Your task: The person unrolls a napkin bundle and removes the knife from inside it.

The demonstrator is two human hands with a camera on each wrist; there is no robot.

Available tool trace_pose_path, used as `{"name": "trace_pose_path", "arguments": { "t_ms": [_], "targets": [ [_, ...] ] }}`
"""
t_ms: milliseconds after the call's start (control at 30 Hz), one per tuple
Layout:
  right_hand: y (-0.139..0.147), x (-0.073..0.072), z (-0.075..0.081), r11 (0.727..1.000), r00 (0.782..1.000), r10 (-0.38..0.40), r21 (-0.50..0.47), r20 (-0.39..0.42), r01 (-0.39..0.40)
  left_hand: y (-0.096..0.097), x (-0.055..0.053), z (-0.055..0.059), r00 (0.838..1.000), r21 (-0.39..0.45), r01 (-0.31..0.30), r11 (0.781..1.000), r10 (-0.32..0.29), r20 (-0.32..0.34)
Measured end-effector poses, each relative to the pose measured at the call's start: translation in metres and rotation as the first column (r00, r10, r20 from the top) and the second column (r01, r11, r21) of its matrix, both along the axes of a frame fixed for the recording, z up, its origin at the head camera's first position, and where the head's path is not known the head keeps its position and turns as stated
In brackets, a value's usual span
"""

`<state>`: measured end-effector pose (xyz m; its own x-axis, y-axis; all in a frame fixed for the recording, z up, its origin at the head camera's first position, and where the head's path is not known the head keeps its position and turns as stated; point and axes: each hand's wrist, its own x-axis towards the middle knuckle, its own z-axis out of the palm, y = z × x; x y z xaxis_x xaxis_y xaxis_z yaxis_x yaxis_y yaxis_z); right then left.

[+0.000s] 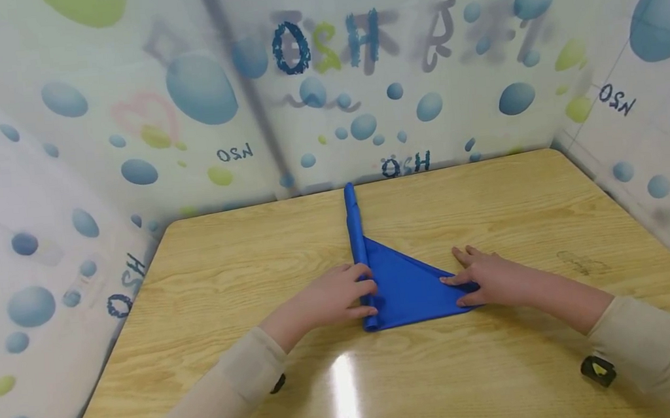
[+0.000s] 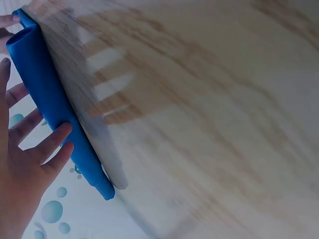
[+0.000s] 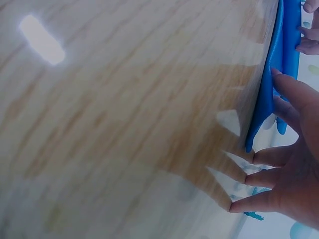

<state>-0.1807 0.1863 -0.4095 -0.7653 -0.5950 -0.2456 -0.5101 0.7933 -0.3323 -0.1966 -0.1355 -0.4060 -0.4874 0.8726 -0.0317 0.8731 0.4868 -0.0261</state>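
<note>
A blue cloth [image 1: 406,285] lies on the wooden table, its flat part tapering to a point at the right. Its left side is wound into a long, narrow roll [image 1: 354,227] that runs away toward the back edge. My left hand [image 1: 342,297] rests its fingertips over the near part of this roll; in the left wrist view the fingers are spread along the roll [image 2: 55,94]. At the tapered corner, my right hand [image 1: 488,279] touches the cloth with thumb and index finger. Its other fingers are spread on the tabletop in the right wrist view.
The wooden table [image 1: 244,255] meets a pale wall covering [image 1: 329,131] printed with blue and green drops, which also runs along both sides. Black wrist-worn pieces [image 1: 598,370] show beneath the sleeves. Light glares off the table's near part.
</note>
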Motion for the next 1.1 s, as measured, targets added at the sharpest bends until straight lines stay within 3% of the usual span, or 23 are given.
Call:
{"name": "trace_pose_path", "arguments": {
  "t_ms": [200,500,833,1100],
  "targets": [
    [0.000,0.001,0.000,1.000,1.000,-0.006,-0.011,0.013,0.006,-0.009,0.001,0.004,0.998,-0.020,-0.045,0.999,0.045,0.038],
    [0.001,0.002,0.001,1.000,1.000,0.001,-0.018,0.013,-0.001,-0.020,0.003,0.000,0.999,-0.106,-0.033,0.994,0.037,0.030],
    [0.001,0.001,-0.001,1.000,1.000,-0.011,-0.026,0.020,0.012,-0.029,0.008,0.004,0.999,-0.052,-0.035,0.998,0.036,0.021],
    [0.000,0.000,-0.002,1.000,1.000,-0.017,-0.023,0.017,0.018,-0.036,0.007,0.004,0.999,-0.011,-0.013,1.000,0.012,-0.030]
  ]
}}
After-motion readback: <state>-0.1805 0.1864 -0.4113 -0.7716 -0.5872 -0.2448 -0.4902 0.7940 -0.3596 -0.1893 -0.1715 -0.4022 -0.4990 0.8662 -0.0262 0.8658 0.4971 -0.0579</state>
